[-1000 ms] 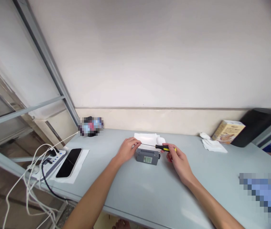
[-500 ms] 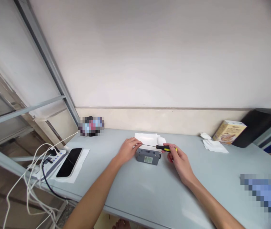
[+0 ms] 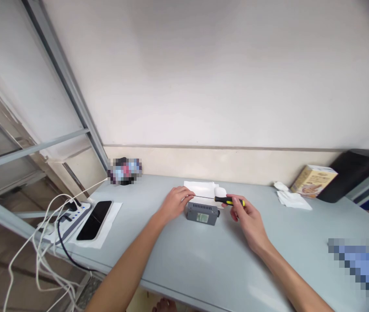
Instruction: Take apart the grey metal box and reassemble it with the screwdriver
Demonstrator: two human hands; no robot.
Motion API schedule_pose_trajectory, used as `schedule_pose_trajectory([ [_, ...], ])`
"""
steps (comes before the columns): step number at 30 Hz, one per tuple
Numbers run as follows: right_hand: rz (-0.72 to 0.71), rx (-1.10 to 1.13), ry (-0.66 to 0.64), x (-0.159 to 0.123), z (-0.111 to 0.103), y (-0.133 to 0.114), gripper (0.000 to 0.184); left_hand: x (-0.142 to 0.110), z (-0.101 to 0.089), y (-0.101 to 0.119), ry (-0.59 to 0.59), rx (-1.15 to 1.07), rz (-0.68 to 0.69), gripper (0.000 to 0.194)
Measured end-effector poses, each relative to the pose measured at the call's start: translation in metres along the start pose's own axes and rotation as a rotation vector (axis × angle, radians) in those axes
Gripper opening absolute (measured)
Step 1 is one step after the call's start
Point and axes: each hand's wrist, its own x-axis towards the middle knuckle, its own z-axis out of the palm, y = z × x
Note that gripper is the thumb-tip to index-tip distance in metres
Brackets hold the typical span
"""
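My right hand (image 3: 247, 221) is closed round the black and yellow handle of a screwdriver (image 3: 225, 200). Its thin shaft points left, level above a small dark grey metal box (image 3: 203, 214) that stands on the table. The box has a row of vent slots, a pale label and a black knob-like part at its right end. My left hand (image 3: 175, 203) is closed, thumb and fingertips pinched at the tip of the shaft, beside the box's upper left corner. Whatever sits between those fingertips is too small to make out.
White paper (image 3: 199, 189) and a white rounded item (image 3: 220, 192) lie behind the box. At left are a phone (image 3: 94, 221) and a power strip (image 3: 82, 216) with tangled cables. A yellow carton (image 3: 314, 181), tissues (image 3: 294, 200) and a black cylinder (image 3: 355, 175) stand at right.
My right hand and the screwdriver have shifted slightly right, and the handle has turned a little. My left hand stays pinched at the shaft's tip. The box stays in place.
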Motion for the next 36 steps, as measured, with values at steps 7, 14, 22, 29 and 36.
schedule_pose_trajectory([
  [7,-0.102,0.005,0.010,-0.001,-0.004,-0.010,0.060,0.004,-0.013,0.017,0.098,-0.228,-0.068,0.022],
  [14,-0.231,0.038,0.078,0.013,0.008,-0.047,0.057,0.005,-0.019,0.037,0.129,-0.376,-0.143,0.021],
  [22,-0.363,-0.025,0.431,0.028,-0.009,-0.056,0.051,-0.002,-0.013,0.057,-0.033,-0.195,-0.038,0.050],
  [29,-0.276,0.081,0.584,0.037,-0.034,-0.036,0.047,-0.007,0.011,0.054,-0.096,0.044,0.193,0.021],
  [36,-0.250,0.164,0.583,0.042,-0.024,-0.025,0.046,-0.005,0.016,0.050,0.018,0.018,0.273,0.018],
])
